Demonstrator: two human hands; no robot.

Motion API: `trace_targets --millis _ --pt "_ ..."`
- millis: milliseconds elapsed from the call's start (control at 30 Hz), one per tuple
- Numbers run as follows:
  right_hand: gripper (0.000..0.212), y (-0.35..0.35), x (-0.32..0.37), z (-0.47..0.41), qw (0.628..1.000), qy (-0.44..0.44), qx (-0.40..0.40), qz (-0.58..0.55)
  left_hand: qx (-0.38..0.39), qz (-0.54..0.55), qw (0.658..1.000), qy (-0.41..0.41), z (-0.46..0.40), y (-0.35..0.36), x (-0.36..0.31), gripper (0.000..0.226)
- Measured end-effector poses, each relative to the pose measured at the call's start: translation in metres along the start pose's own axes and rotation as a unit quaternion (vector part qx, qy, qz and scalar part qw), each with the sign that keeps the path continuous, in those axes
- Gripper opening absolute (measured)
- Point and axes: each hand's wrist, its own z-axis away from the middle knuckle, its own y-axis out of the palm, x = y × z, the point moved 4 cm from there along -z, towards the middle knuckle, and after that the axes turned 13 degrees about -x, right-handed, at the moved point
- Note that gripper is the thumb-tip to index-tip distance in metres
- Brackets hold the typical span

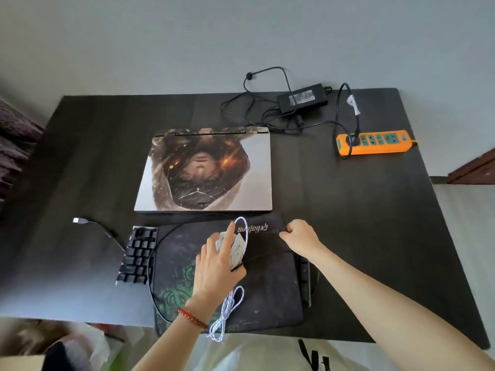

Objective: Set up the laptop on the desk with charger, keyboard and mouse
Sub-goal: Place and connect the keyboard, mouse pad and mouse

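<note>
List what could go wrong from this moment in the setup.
1. The mouse pad lies over the keyboard; the right hand pinches its far edge while the left hand holds the mouse. Pulling the pad could drag the keyboard.
2. The mouse cable hangs off the desk edge and may snag.
3. The keyboard cable loops over the pad and could catch as it shifts.
</note>
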Motion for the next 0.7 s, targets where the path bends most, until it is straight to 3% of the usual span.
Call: trace_targets --millis 67,200,333,500,600,700 --pt "0.013 -0.009 0.011 0.0 0.997 -0.044 -0.03 -0.052 -0.004 0.002 1.0 -0.009 0.0 0.001 0.001 0.102" --pt "0.008 -0.066 0.03 -0.002 0.959 -0.126 -0.203 -0.154 0.008 -0.035 0.999 -0.013 -0.009 0.005 -0.001 0.095" --pt "0.011 -0.131 -0.003 -0.01 0.909 -0.094 -0.355 -0.198 0.03 -0.071 0.997 -0.002 -0.018 0.014 -0.019 0.084" --pt "0.021 -0.15 -0.075 -0.021 0.899 -0.015 -0.411 -0.154 0.093 -0.092 0.99 0.041 -0.023 0.026 -0.029 0.099" --pt "0.024 -0.159 -0.117 -0.027 0.895 0.023 -0.435 -0.099 0.178 -0.11 0.972 0.105 -0.03 0.041 -0.051 0.12" --pt "0.025 -0.169 -0.147 -0.037 0.899 0.023 -0.434 -0.049 0.237 -0.069 0.963 0.106 -0.047 0.056 -0.08 0.126"
